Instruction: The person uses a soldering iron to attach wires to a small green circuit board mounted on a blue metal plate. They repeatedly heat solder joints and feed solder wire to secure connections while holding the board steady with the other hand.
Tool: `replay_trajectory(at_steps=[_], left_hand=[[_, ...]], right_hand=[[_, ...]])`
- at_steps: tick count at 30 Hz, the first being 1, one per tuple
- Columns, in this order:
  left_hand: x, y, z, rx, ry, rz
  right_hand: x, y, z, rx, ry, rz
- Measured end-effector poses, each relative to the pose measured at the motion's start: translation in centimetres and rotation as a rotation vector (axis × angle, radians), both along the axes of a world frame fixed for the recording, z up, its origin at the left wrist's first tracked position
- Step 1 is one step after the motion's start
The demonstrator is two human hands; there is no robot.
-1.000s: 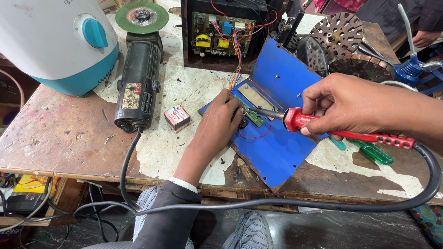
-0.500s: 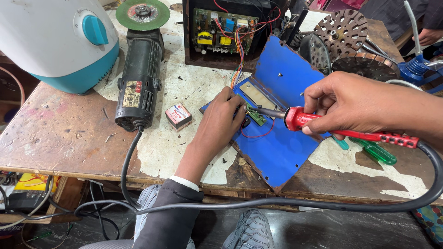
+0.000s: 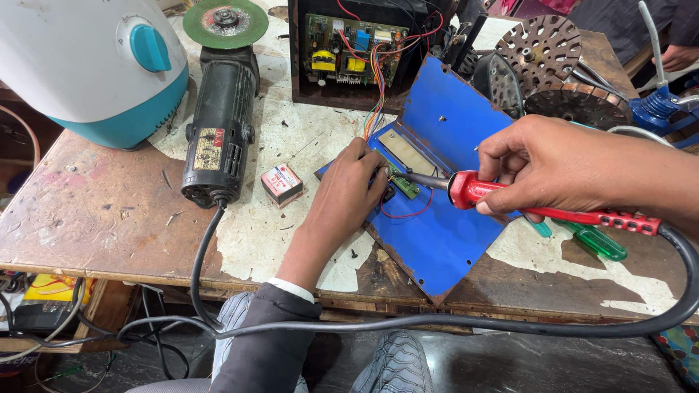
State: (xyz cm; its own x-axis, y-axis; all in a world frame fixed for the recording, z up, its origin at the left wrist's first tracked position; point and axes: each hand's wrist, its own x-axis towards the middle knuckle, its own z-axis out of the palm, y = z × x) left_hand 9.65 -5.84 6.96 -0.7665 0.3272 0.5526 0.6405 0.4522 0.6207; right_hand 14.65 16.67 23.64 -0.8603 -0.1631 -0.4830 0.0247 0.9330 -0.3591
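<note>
My right hand (image 3: 553, 164) grips a red-handled soldering iron (image 3: 510, 198) whose metal tip touches a small green circuit board (image 3: 403, 183). That board lies on a bent blue metal panel (image 3: 444, 240) on the worn workbench. My left hand (image 3: 349, 193) rests on the panel's left edge, with its fingers pinching at the small board beside the iron's tip. A thin red wire (image 3: 408, 215) loops on the panel just below the board. Coloured wires (image 3: 373, 116) run from the panel up to an open black case with a circuit board (image 3: 349, 44).
A black angle grinder (image 3: 218, 131) with a green disc lies to the left, its thick cable (image 3: 437, 324) trailing along the bench front. A white-and-teal appliance (image 3: 95, 65), a small red-and-white box (image 3: 282, 183), a green-handled screwdriver (image 3: 593, 240) and perforated metal discs (image 3: 542, 54) stand around.
Both hands keep their hold and stay at the small board; only the camera view has shifted slightly.
</note>
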Motion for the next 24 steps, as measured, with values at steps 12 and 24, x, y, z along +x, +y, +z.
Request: replay_trajectory(at_steps=[12,24], left_hand=[[0.02,0.0,0.21,-0.004,-0.01,-0.004],[-0.15,-0.02,0.18,-0.008,0.003,-0.008]], right_hand=[[-0.13,-0.39,0.12,0.057,0.007,-0.003],[-0.44,-0.25,-0.32,0.075,0.02,-0.016]])
